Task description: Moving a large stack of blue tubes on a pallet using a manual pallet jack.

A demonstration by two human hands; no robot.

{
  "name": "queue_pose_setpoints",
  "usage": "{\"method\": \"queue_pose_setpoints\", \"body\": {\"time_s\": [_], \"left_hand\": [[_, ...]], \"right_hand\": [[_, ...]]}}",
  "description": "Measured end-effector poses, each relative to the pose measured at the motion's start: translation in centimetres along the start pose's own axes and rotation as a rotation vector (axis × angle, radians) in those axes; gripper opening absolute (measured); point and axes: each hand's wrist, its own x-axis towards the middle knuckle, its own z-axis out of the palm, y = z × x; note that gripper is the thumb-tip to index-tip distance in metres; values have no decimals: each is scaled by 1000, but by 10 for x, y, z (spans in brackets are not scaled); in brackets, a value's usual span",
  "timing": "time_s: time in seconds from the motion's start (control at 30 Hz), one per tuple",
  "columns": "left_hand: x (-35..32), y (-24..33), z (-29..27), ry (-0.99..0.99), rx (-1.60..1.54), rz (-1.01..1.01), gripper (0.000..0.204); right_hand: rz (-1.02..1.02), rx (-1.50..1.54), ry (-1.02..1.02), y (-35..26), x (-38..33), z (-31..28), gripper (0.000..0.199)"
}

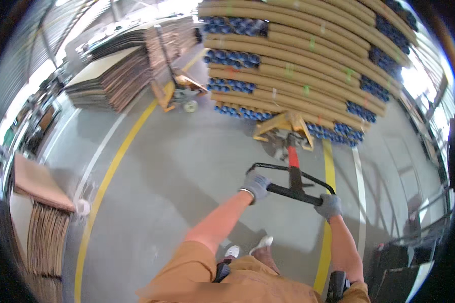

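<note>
Hands: gloved left hand point(256, 185) and right hand point(329, 205) each wrapped tight around the black handle point(292, 192).
Handle: tops a yellow pallet jack point(284, 132) under stacked cardboard tubes point(298, 60).
Around: second pallet jack point(179, 93) beside flat cardboard stacks point(116, 76); yellow floor line point(111, 171); cardboard pile point(43, 222) at left.

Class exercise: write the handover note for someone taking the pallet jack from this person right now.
Left hand: gloved, shut on the pallet jack handle.
Right hand: gloved, shut on the same handle.
Load: long cardboard tubes stacked across the yellow pallet jack, ahead on the grey floor.
Done: load is on the jack.
Left: it sits mid-aisle, not parked. A second pallet jack stands beside the cardboard sheet stacks.
</note>
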Motion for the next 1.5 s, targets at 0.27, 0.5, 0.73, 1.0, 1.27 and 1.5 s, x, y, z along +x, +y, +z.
{"method": "queue_pose_setpoints", "body": {"time_s": [0.27, 0.5, 0.73, 1.0, 1.27, 1.5], "left_hand": [[15, 42, 11, -63, -31, -1, 28], [-2, 47, -2, -32, 32, -86, 32], [-32, 75, 20, -161, 45, -79, 34], [-70, 90, 19, -69, 83, -34, 24], [-115, 58, 42, -34, -93, -11, 18], [-149, 15, -6, 9, 74, -83, 18]], "right_hand": [[72, 38, 9, 37, -26, 16, 26], [15, 13, 113, 33, -34, 0, 26], [41, 12, 98, 52, -74, 28, 29], [47, -21, 186, 39, -127, 14, 20], [82, 3, -20, -14, -168, 5, 26], [-26, 24, -38, -63, -134, 24, 22]]}}
